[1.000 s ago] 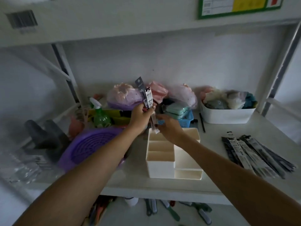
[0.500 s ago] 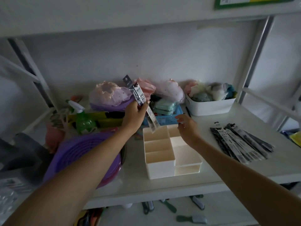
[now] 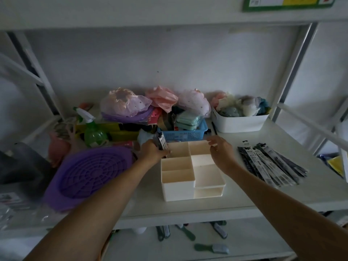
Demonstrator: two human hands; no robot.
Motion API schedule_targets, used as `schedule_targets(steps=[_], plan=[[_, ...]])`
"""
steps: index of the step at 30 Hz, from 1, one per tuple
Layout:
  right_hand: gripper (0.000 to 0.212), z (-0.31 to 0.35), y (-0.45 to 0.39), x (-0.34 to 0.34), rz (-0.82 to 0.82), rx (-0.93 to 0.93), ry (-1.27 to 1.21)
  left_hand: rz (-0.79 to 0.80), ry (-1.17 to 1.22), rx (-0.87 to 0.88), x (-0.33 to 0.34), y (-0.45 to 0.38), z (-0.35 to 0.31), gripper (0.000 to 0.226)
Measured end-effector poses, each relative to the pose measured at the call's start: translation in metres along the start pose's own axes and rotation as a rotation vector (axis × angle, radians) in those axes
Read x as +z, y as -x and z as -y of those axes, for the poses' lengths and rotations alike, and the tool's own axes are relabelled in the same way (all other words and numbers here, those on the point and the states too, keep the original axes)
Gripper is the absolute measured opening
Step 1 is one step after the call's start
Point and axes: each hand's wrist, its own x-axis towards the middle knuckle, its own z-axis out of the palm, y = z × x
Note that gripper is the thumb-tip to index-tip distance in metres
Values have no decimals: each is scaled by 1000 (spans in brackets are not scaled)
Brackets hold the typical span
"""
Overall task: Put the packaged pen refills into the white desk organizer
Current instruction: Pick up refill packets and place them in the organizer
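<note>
Refill pack (image 3: 162, 142) pinched in our left hand (image 3: 153, 153) enters organizer (image 3: 178, 187) rear-left compartment, right hand (image 3: 221, 152) fingers loosely open, empty; next, release, then fetch from counter's right-edge pile (image 3: 271, 164).

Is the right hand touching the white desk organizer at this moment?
Cannot tell. In the head view the right hand hovers at the white desk organizer's far right corner, fingertips overlapping its rim, but neither contact nor a gap shows plainly.

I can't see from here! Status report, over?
Left hand gripping refill pack, lowering into organizer's back-left slot. Right hand open at rim. Remaining refill packs on shelf. Nothing blocking.
</note>
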Motion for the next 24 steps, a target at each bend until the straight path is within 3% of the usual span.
schedule_targets(steps=[6, 13, 19, 24], plan=[[35, -10, 7, -4, -8, 4, 35, -204, 69, 189, -5, 6, -4, 27], [31, -16, 7, 9, -24, -33, 48, -97, -86, 156, -5, 6, -5, 18], [25, -37, -5, -13, -165, -26, 41, -384, -196, 271, 2, 24, -36, 37], [25, -92, -18, -41, -89, 144, 151, -463, -336, 329, 31, 31, -86, 49]])
